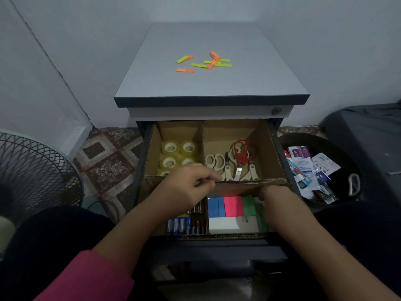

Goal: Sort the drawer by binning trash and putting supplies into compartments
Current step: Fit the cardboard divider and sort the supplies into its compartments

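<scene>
The open drawer holds a cardboard organizer with four compartments. Clear tape rolls fill the back left one, and several scissors lie in the back right. Batteries sit in the front left, and coloured sticky-note blocks in the front right. My left hand pinches the cardboard cross divider near its middle. My right hand reaches down behind the same divider into the sticky-note compartment, its fingers hidden.
Orange and green paper strips lie scattered on the cabinet top. A black bin with wrappers and packaging stands to the right of the drawer. A fan's wire grille is at the left on the tiled floor.
</scene>
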Tool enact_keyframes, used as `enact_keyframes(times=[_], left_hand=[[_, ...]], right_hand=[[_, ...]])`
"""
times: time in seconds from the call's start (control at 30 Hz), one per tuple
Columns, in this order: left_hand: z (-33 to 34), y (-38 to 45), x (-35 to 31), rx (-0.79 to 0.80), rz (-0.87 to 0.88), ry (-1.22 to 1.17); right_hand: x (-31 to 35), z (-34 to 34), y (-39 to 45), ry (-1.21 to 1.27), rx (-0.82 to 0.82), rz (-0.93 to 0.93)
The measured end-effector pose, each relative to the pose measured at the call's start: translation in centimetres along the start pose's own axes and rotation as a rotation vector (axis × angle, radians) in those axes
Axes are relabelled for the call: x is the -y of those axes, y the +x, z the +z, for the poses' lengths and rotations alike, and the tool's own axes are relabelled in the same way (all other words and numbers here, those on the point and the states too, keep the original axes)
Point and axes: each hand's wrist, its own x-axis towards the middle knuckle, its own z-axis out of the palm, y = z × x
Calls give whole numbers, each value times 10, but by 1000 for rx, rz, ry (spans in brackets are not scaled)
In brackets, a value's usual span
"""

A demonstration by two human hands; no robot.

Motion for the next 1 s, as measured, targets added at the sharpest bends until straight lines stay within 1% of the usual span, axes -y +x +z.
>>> enact_keyframes(times=[0.07,0.13,0.17,0.23,0.3,0.33,0.4,0.5,0.57,0.63,0.73,1.0], left_hand=[[4,2,-1,65,-10,0],[8,3,-1,102,-23,50],[11,3,1,101,-31,89],[13,5,2,70,-55,93],[14,8,2,18,-108,-33],[13,10,3,-10,-139,-114],[9,13,2,-75,-193,-277],[3,15,2,-184,-271,-518],[3,16,3,-228,-299,-609],[3,17,4,-240,-298,-616],[3,17,3,-236,-295,-596],[5,17,0,-232,-301,-580]], right_hand=[[-3,-3,-2,-7,-28,4],[-8,-9,-2,4,-39,9],[-11,-14,-2,48,-28,9],[-15,-22,-1,279,32,1],[-11,-25,-3,547,90,-18],[-5,-23,-4,639,115,-31],[11,-16,-5,735,181,-64],[36,-1,-1,697,257,-111],[47,7,5,617,264,-119],[52,12,8,530,237,-133],[57,14,9,464,219,-147],[59,18,10,450,201,-166]])
